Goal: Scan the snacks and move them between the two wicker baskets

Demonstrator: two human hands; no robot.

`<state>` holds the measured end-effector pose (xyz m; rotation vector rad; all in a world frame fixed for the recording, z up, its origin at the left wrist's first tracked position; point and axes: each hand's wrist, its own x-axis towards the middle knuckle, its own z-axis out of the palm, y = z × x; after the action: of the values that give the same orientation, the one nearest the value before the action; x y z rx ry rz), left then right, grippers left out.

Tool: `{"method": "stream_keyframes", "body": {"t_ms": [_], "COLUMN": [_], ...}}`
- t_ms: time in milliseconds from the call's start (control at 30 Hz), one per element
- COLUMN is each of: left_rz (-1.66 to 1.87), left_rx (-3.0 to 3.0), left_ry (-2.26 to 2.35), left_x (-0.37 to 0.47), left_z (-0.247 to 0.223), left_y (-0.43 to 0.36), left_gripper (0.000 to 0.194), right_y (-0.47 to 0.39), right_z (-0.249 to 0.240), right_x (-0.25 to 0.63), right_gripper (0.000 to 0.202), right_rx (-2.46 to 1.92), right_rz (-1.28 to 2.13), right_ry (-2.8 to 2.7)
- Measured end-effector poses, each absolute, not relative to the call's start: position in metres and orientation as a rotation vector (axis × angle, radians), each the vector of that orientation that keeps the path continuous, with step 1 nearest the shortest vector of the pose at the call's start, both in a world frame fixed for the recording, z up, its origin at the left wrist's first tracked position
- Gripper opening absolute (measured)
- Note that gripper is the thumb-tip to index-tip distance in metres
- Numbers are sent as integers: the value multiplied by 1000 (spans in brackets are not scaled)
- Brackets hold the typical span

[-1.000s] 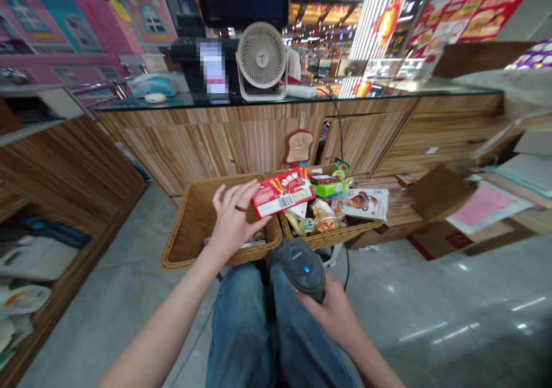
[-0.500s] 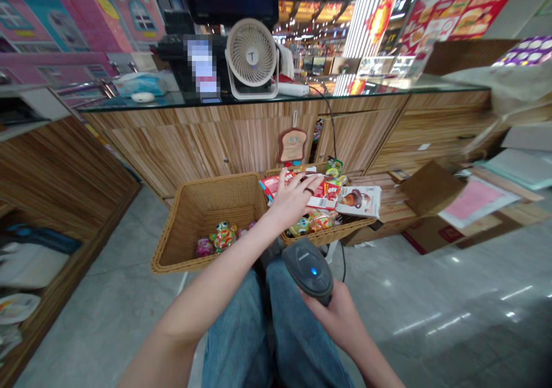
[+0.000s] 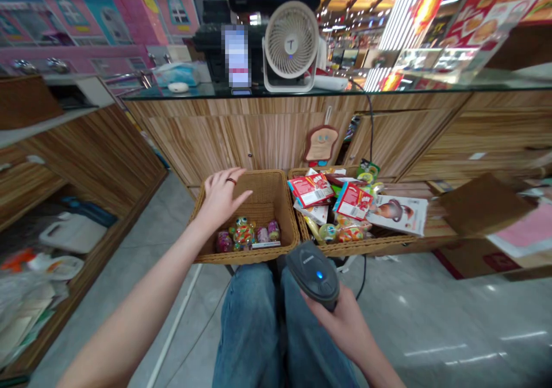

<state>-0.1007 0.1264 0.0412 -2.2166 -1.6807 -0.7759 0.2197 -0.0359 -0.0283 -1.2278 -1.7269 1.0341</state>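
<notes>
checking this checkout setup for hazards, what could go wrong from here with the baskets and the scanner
The right basket is heaped above its rim; the white box lies over its right edge and might slide off if the pile is disturbed. The scanner in the right hand trails a cable down past the knees, which could snag. The left hand, open and empty above the left basket, might tip it if it presses on the rim.
</notes>
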Motion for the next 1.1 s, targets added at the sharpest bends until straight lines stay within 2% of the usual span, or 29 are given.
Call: {"method": "stream_keyframes", "body": {"t_ms": [133,267,367,533,767,1100], "left_rz": [-286,294,469,528,418,202], "left_rx": [-2396,-2660,-2720,-2761,-2567,-2430], "left_ry": [-1870,-1803,-1761,-1785,-1840,-1864], "left_x": [-137,-150,-151,-152,-158,-165], "left_z": [0,-26,-41,-68,-84,-89], "left_y": [137,154,170,182,183,177], "left_gripper": [65,74,70,64,39,43], "right_y": [-28,-23,-22,-22,-19,-18], "right_z": [-30,-29,-29,-31,-31,-31], "right_x": [210,205,203,204,202,196], "right_gripper": [21,21,19,21,23,23], "right_rx": [-1235,-1241,-1239,-1249,-1260,-1247], "right_rz": [1090,1078,1046,1036,1055,1075], "right_ry": [-1731,-1749,-1755,-1734,-1744,-1741]}}
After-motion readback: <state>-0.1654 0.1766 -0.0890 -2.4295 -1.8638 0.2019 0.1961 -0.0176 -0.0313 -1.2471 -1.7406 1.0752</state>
